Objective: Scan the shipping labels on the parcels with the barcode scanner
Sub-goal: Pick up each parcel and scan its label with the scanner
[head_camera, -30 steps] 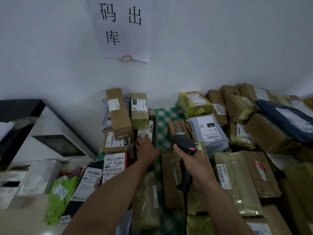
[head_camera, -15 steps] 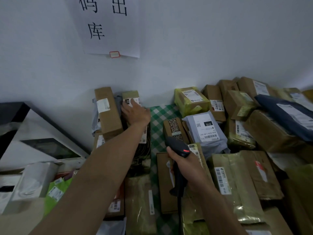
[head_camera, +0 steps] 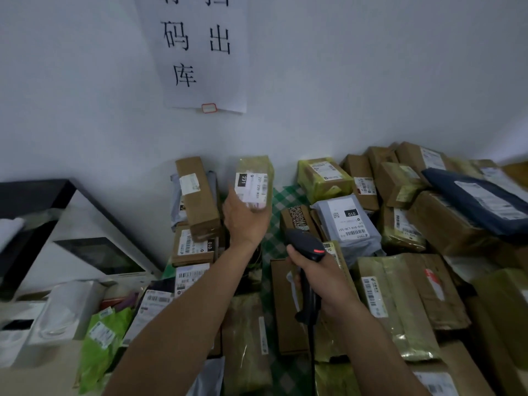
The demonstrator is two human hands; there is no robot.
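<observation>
Lifted from the pile, a parcel [head_camera: 253, 181] now sits gripped in the left hand [head_camera: 245, 221], label [head_camera: 251, 187] showing, while the right hand [head_camera: 324, 278] clasps the scanner [head_camera: 305, 244], ready.

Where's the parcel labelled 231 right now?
Head view, just left of centre: the 231 parcel is held up in the left hand, between the tall brown box and the yellow-taped parcel, beyond the barcode scanner.

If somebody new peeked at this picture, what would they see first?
Probably the left hand in the middle, holding up a greenish parcel with its white label facing the camera. Just below and to the right, the right hand grips a black barcode scanner with a red button. Above them, a big white paper sign with black characters hangs on the wall.
</observation>
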